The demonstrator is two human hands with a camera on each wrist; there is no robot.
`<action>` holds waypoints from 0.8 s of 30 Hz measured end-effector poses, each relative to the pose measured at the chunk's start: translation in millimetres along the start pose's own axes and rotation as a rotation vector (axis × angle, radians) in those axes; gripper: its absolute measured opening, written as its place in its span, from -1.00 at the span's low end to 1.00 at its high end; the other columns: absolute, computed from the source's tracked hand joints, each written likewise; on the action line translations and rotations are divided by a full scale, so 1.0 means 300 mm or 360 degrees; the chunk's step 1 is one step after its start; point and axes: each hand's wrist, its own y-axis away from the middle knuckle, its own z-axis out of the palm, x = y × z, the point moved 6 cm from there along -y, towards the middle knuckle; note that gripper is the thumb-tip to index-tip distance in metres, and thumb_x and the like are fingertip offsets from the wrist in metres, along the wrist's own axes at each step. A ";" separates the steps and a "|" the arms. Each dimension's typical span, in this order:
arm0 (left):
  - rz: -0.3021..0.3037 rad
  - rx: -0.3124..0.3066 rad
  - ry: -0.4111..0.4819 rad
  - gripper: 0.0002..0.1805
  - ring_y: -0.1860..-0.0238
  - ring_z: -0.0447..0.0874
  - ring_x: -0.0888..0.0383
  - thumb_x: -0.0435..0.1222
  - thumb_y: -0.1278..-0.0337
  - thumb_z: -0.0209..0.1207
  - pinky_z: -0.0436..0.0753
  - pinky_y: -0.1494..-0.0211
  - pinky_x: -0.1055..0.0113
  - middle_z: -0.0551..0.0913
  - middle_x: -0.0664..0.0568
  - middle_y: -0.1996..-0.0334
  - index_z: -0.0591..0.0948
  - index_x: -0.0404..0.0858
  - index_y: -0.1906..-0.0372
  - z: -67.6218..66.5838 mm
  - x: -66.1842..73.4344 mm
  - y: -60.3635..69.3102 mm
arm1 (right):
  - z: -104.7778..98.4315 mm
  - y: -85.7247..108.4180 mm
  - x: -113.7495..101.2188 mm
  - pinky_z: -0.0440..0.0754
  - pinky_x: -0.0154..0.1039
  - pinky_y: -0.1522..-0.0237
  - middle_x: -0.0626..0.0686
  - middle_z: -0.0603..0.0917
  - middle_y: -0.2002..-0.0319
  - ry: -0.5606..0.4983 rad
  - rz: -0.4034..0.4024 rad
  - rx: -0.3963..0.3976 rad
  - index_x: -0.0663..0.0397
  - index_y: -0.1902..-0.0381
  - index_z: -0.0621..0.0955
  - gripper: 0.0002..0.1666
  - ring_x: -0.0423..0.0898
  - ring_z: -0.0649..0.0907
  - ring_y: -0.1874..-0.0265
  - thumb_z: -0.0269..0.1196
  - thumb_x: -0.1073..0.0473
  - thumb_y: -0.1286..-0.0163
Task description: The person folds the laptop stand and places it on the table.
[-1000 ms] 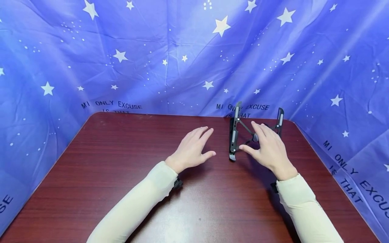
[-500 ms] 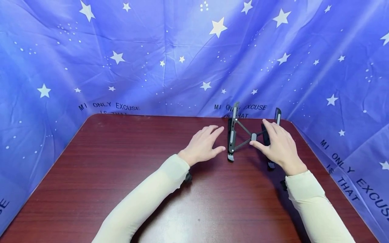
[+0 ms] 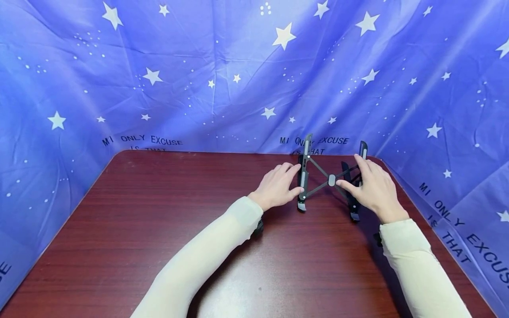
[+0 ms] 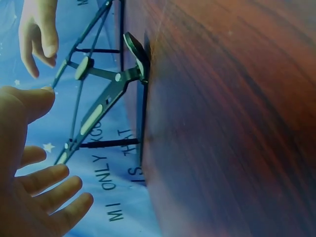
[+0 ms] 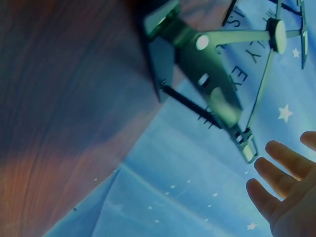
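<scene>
A black folding laptop stand [image 3: 332,180], with grey pads and crossed struts joined at a central hub, stands unfolded at the table's right rear. My left hand [image 3: 276,186] is at its left rail, fingers spread and relaxed; in the left wrist view a gap shows between most fingers [image 4: 44,180] and the rail. Over the right rail hovers my right hand [image 3: 377,192], its fingers extended and hiding part of that rail. Seen from the right wrist, those fingers [image 5: 276,177] are beside the rail's upper end, apart from it. Whether either hand touches the stand I cannot tell.
The dark red wooden table [image 3: 139,229] has its far edge just behind the stand. A blue star-printed curtain [image 3: 214,66] hangs behind and along both sides. Small black devices sit at both wrists under the pale sleeves [image 3: 207,247].
My left hand has moved right, up to the stand's left rail. The right hand has shifted right, from between the rails to the right rail. The stand stays in place.
</scene>
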 end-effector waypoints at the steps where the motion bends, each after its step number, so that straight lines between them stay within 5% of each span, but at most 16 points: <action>1: -0.0015 -0.0005 0.0006 -0.24 -0.10 0.44 0.13 0.12 -0.20 0.12 0.52 -0.06 0.24 0.44 0.03 -0.16 0.25 -0.11 -0.43 0.004 -0.003 -0.007 | 0.001 0.000 0.009 0.40 0.26 0.06 0.37 0.47 -0.10 -0.0001 0.0007 -0.0001 0.12 -0.42 0.25 0.10 0.33 0.47 -0.03 0.33 -0.35 -0.07; 10: -0.0179 -0.0095 0.0112 -0.22 -0.14 0.44 0.16 0.11 -0.22 0.12 0.54 -0.06 0.24 0.42 0.04 -0.19 0.20 -0.08 -0.46 0.060 -0.024 -0.051 | 0.012 0.005 0.074 0.36 0.33 0.03 0.41 0.40 -0.18 -0.0018 0.0147 -0.0124 0.13 -0.45 0.18 0.14 0.37 0.41 -0.09 0.27 -0.41 -0.11; 17: -0.0309 -0.0045 0.0362 -0.23 -0.01 0.50 0.17 0.01 -0.18 0.22 0.54 -0.03 0.26 0.48 0.04 -0.09 0.23 -0.09 -0.44 0.093 -0.030 -0.070 | 0.032 0.008 0.112 0.33 0.36 0.03 0.45 0.33 -0.23 -0.0032 0.0219 -0.0223 0.04 -0.51 0.05 0.19 0.42 0.37 -0.11 0.22 -0.44 -0.13; 24: -0.0352 -0.0064 0.0422 -0.23 0.04 0.53 0.17 -0.06 -0.20 0.22 0.55 0.00 0.26 0.47 0.01 -0.13 0.21 -0.13 -0.46 0.119 -0.024 -0.086 | 0.053 0.010 0.134 0.33 0.39 0.05 0.48 0.30 -0.23 -0.0097 0.0274 -0.0347 0.01 -0.53 -0.07 0.23 0.44 0.36 -0.10 0.19 -0.45 -0.15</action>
